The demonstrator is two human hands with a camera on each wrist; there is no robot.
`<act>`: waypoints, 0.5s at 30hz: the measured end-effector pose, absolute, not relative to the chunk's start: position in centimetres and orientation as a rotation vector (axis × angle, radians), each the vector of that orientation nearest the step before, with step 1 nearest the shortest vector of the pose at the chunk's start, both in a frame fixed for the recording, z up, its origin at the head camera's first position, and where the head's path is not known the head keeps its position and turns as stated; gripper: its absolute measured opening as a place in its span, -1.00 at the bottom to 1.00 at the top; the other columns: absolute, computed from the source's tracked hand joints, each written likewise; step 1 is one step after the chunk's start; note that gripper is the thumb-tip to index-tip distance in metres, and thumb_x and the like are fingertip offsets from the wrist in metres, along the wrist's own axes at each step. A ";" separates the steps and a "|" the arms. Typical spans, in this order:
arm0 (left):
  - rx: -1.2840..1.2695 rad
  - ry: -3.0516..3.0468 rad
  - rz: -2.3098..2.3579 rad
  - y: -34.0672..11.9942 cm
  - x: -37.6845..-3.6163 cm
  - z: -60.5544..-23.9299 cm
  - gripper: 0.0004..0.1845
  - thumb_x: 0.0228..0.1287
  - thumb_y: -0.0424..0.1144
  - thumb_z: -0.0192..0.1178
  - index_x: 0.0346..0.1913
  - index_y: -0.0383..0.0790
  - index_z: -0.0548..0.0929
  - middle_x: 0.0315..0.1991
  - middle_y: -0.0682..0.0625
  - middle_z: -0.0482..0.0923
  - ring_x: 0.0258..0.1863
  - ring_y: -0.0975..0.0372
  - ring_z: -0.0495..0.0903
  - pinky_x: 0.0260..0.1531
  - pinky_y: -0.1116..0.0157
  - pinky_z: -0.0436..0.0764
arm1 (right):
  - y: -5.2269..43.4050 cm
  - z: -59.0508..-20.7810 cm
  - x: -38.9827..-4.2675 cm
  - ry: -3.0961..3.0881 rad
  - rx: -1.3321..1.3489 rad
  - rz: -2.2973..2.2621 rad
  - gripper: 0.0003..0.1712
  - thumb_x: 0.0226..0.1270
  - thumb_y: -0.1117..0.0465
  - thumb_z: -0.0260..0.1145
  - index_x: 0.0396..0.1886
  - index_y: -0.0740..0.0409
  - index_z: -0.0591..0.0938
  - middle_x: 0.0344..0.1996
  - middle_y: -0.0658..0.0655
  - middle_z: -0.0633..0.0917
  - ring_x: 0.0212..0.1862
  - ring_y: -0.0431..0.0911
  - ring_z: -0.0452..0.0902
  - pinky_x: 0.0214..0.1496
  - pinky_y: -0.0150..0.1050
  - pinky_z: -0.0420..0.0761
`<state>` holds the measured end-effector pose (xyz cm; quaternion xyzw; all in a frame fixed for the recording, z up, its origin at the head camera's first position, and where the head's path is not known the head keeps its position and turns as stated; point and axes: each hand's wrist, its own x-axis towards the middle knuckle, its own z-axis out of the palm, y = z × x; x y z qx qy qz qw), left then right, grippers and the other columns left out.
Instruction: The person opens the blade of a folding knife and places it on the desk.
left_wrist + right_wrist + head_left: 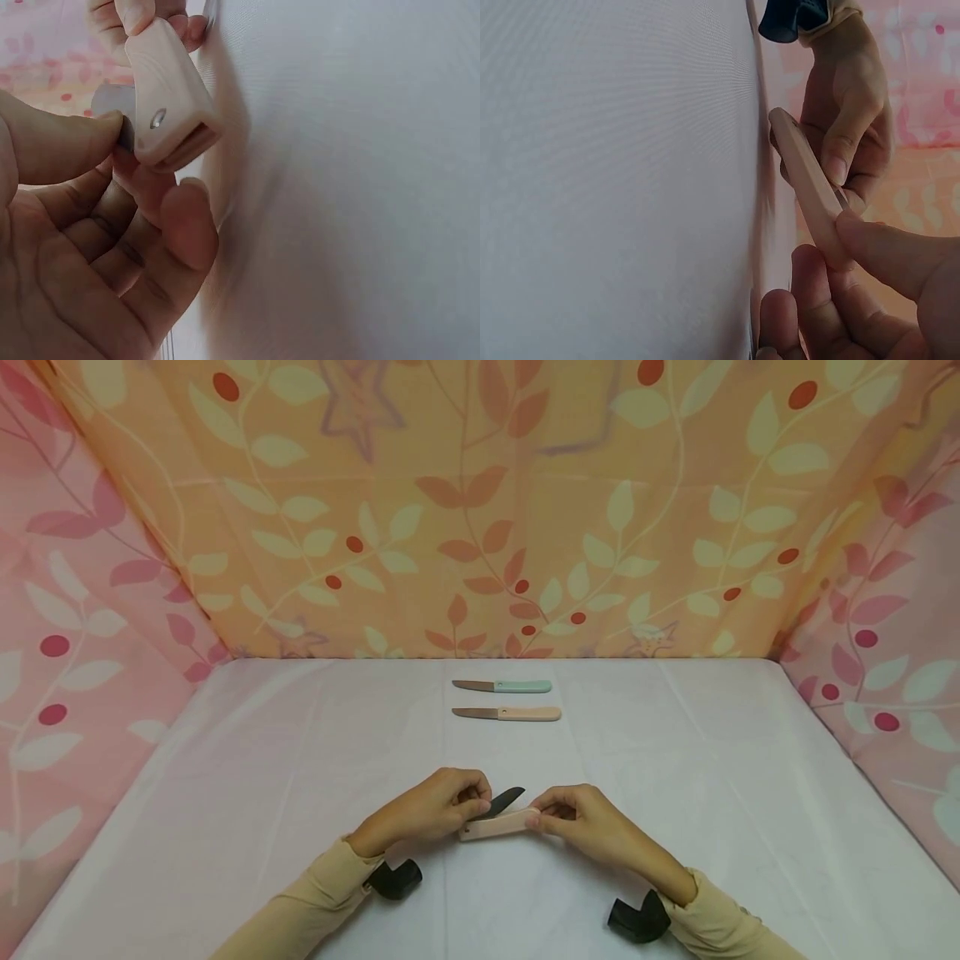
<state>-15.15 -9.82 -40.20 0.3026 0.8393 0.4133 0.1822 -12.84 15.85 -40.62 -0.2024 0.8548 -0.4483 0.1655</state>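
A folding knife with a pale pink handle (pixel 497 827) is held just above the white table, its dark blade (pixel 509 799) angled partway out of the handle. My left hand (pixel 431 806) pinches the blade between thumb and fingers near the pivot end. In the left wrist view, a silver rivet (pixel 157 118) and the slot in the handle's end face the camera. At the handle's other end, my right hand (pixel 588 820) pinches it between thumb and fingers. The right wrist view shows the right thumb (pixel 885 251) on the handle's edge.
Beyond the hands, two unfolded knives lie side by side on the table (pixel 225 827): one with a mint green handle (pixel 523 687), one with a peach handle (pixel 529 714). Leaf-patterned cloth (pixel 480 552) stands at the back and both sides. Each wrist wears a black camera mount (pixel 397 879).
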 end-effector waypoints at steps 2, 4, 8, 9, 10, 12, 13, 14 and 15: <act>0.858 2.363 1.162 -9.9 -15.2 -40.2 -0.90 0.45 -0.32 0.14 -0.27 -0.20 0.60 -0.50 0.15 0.46 -0.51 0.43 0.41 -0.48 0.48 0.43 | 15.9 -40.6 -12.9 2.434 -0.581 -1.275 -0.71 0.35 0.02 0.35 -0.17 0.14 0.74 -0.37 -0.02 0.73 -0.35 -0.30 0.54 -0.30 -0.42 0.53; 0.859 2.346 1.159 -9.9 -15.2 -40.1 -0.91 0.45 -0.31 0.14 -0.26 -0.21 0.60 -0.49 0.15 0.47 -0.50 0.43 0.41 -0.46 0.49 0.43 | 15.9 -40.5 -12.9 2.425 -0.585 -1.282 -0.71 0.35 0.02 0.36 -0.17 0.15 0.74 -0.37 -0.01 0.73 -0.35 -0.30 0.54 -0.30 -0.42 0.53; 0.850 2.284 1.174 -9.9 -15.2 -40.1 -0.93 0.44 -0.32 0.14 -0.18 -0.23 0.61 -0.43 0.13 0.53 -0.45 0.42 0.47 -0.39 0.49 0.48 | 15.9 -40.5 -12.8 2.400 -0.590 -1.301 -0.72 0.35 0.02 0.35 -0.17 0.14 0.74 -0.36 0.01 0.74 -0.34 -0.30 0.55 -0.29 -0.43 0.52; 0.849 2.266 1.183 -9.9 -15.3 -40.1 -0.93 0.43 -0.32 0.14 -0.15 -0.24 0.61 -0.42 0.12 0.56 -0.43 0.41 0.49 -0.37 0.49 0.50 | 15.9 -40.5 -12.8 2.387 -0.592 -1.310 -0.72 0.35 0.03 0.36 -0.17 0.14 0.74 -0.35 0.02 0.74 -0.34 -0.30 0.55 -0.28 -0.43 0.52; 0.852 2.246 1.192 -9.9 -15.3 -40.1 -0.91 0.43 -0.32 0.14 -0.14 -0.26 0.62 -0.40 0.10 0.57 -0.43 0.41 0.50 -0.37 0.49 0.51 | 15.9 -40.5 -12.7 2.375 -0.593 -1.315 -0.73 0.35 0.03 0.35 -0.17 0.14 0.74 -0.35 0.03 0.75 -0.34 -0.30 0.56 -0.28 -0.43 0.52; 0.858 2.210 1.216 -9.8 -15.3 -40.1 -0.89 0.42 -0.31 0.15 -0.12 -0.27 0.63 -0.38 0.08 0.61 -0.41 0.41 0.51 -0.35 0.49 0.51 | 15.8 -40.5 -12.7 2.351 -0.594 -1.326 -0.73 0.36 0.03 0.35 -0.17 0.13 0.74 -0.34 0.04 0.75 -0.33 -0.29 0.57 -0.27 -0.43 0.52; 0.863 2.200 1.225 -9.8 -15.3 -40.1 -0.88 0.42 -0.30 0.16 -0.12 -0.27 0.63 -0.38 0.08 0.61 -0.42 0.41 0.51 -0.35 0.49 0.51 | 15.8 -40.4 -12.6 2.338 -0.596 -1.333 -0.73 0.36 0.03 0.35 -0.17 0.13 0.74 -0.34 0.05 0.75 -0.32 -0.29 0.57 -0.26 -0.43 0.52; 0.869 2.192 1.232 -9.8 -15.3 -40.2 -0.88 0.42 -0.29 0.17 -0.13 -0.28 0.64 -0.39 0.08 0.61 -0.43 0.42 0.50 -0.37 0.50 0.50 | 15.8 -40.4 -12.6 2.329 -0.596 -1.335 -0.73 0.36 0.03 0.35 -0.16 0.13 0.74 -0.33 0.05 0.75 -0.32 -0.29 0.58 -0.26 -0.43 0.52; 0.872 2.184 1.241 -9.7 -15.3 -40.2 -0.88 0.41 -0.28 0.18 -0.15 -0.28 0.65 -0.40 0.07 0.61 -0.44 0.42 0.49 -0.39 0.50 0.49 | 15.7 -40.4 -12.5 2.323 -0.598 -1.339 -0.73 0.36 0.03 0.35 -0.16 0.13 0.74 -0.33 0.06 0.76 -0.32 -0.29 0.58 -0.26 -0.42 0.52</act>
